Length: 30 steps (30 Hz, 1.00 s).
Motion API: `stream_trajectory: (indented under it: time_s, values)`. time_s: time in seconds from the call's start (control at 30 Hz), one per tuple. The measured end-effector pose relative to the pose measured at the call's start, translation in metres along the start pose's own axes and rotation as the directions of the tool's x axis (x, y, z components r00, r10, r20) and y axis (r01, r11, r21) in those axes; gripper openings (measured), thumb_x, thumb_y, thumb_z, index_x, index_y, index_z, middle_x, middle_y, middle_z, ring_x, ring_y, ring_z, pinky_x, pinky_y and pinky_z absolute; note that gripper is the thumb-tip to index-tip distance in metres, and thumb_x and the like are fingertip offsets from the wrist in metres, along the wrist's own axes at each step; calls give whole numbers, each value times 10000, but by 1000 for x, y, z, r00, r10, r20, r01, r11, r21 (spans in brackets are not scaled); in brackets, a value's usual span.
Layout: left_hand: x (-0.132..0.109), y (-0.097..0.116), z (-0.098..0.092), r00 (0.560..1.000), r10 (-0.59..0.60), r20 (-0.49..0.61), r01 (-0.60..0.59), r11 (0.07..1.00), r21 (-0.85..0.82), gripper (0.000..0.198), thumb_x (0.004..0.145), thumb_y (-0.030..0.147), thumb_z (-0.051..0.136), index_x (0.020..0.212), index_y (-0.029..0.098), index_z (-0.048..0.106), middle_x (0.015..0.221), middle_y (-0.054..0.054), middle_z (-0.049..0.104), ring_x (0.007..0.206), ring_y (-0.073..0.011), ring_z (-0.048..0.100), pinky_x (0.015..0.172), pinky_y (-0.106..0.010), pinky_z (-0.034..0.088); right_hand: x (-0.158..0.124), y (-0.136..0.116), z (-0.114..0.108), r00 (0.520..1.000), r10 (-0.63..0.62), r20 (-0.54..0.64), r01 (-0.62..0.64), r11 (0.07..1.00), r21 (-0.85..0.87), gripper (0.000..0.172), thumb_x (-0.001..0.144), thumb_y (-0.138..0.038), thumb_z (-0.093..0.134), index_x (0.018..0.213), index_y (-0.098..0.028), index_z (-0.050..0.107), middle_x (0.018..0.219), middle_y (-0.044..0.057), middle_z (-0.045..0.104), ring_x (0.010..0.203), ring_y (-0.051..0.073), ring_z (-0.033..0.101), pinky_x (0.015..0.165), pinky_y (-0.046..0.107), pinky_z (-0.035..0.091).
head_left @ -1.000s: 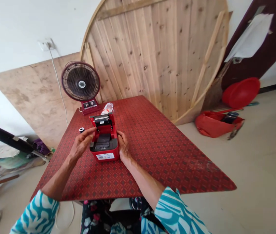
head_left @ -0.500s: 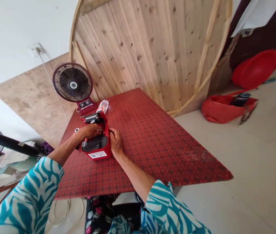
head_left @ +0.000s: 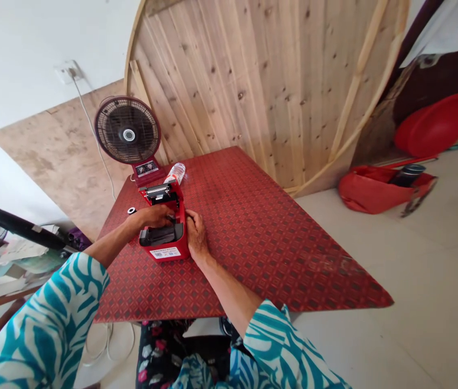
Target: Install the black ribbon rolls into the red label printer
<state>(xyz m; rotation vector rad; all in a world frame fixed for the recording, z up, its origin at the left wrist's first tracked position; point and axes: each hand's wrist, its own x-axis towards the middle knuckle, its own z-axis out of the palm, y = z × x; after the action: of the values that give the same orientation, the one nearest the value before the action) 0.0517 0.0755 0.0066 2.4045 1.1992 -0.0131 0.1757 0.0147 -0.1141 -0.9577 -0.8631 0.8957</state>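
Note:
A red label printer [head_left: 168, 252] stands on the table with its lid [head_left: 163, 190] tipped up and its dark inside showing. My left hand [head_left: 156, 216] reaches across into the opening, fingers curled down; what they hold, if anything, is hidden. Against the printer's right wall, my right hand [head_left: 197, 233] grips the side with bent fingers. Left of the printer, just behind my left wrist, is a small roll [head_left: 132, 210] with a white ring-shaped end. A clear plastic bottle [head_left: 177, 172] lies tilted behind the raised lid.
The red patterned table [head_left: 277, 243] narrows to a corner at right. A dark red fan [head_left: 128, 135] stands at its back left. A round wooden board [head_left: 269, 81] leans behind. Red bag [head_left: 362, 189] and red basin [head_left: 435, 127] are on the floor at right.
The camera view has shifted slightly, so the scene sits a little farther right. My left hand stays in the printer with small finger movement; my right hand stays at its side.

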Motion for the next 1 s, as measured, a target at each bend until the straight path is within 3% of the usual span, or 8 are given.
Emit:
stream_trajectory:
  time_s: [0.2, 0.37, 0.6, 0.73, 0.8, 0.87, 1.0]
  values:
    - [-14, 17, -2, 993, -116, -10, 116, 979, 165, 303, 695, 231, 620, 991, 190, 675, 939, -36, 715, 850, -201, 654, 737, -253, 473, 0, -1, 0, 1000, -6, 13, 6, 999, -35, 324, 809, -339, 410, 998, -213, 640, 1041, 55, 639, 1035, 195, 550, 975, 361, 408]
    - [-23, 22, 7, 971, -178, -159, 219, 930, 297, 360, 745, 225, 626, 1103, 186, 627, 1097, -82, 691, 1016, -251, 637, 848, -314, 479, 0, -2, -1, 999, 4, 32, -2, 999, -41, 316, 808, -334, 415, 1000, -220, 638, 1043, 52, 638, 1038, 195, 554, 976, 364, 413]
    - [-26, 21, 2, 984, -46, -174, 90, 963, 254, 378, 762, 260, 634, 1135, 210, 656, 1130, -74, 681, 973, -234, 647, 848, -319, 486, 0, 0, -3, 1000, -1, 23, 2, 999, -43, 304, 813, -335, 425, 996, -228, 643, 1047, 41, 650, 1046, 193, 558, 976, 369, 416]
    - [-44, 27, -6, 974, 4, -228, 6, 999, 46, 332, 726, 283, 675, 1049, 209, 694, 1036, -45, 706, 892, -207, 648, 827, -318, 495, 0, 3, -7, 998, 20, 52, -18, 999, -32, 309, 822, -359, 442, 1022, -235, 642, 1083, 39, 645, 1073, 198, 555, 992, 374, 403]
    - [-64, 23, -12, 944, -11, -329, -41, 988, -152, 351, 705, 336, 709, 1031, 206, 687, 998, -37, 708, 848, -193, 646, 794, -313, 508, 0, 5, -8, 998, 33, 57, -31, 999, -22, 314, 824, -366, 449, 1033, -235, 643, 1090, 39, 645, 1067, 195, 560, 986, 371, 406]
    - [-90, 8, -18, 885, -116, -452, -74, 921, -383, 401, 677, 384, 744, 1019, 190, 666, 957, -43, 706, 807, -184, 647, 745, -303, 520, 0, 9, -10, 998, 43, 55, -42, 999, -8, 320, 824, -376, 458, 1043, -235, 643, 1088, 38, 650, 1062, 195, 562, 970, 371, 413]
    - [-138, -45, -22, 677, -425, -601, -141, 726, -673, 432, 625, 406, 786, 950, 175, 621, 868, -40, 700, 722, -156, 639, 654, -262, 512, 0, 18, -13, 996, 69, 52, -71, 997, 29, 346, 818, -414, 483, 1064, -230, 642, 1053, 36, 676, 1027, 202, 573, 903, 365, 441]
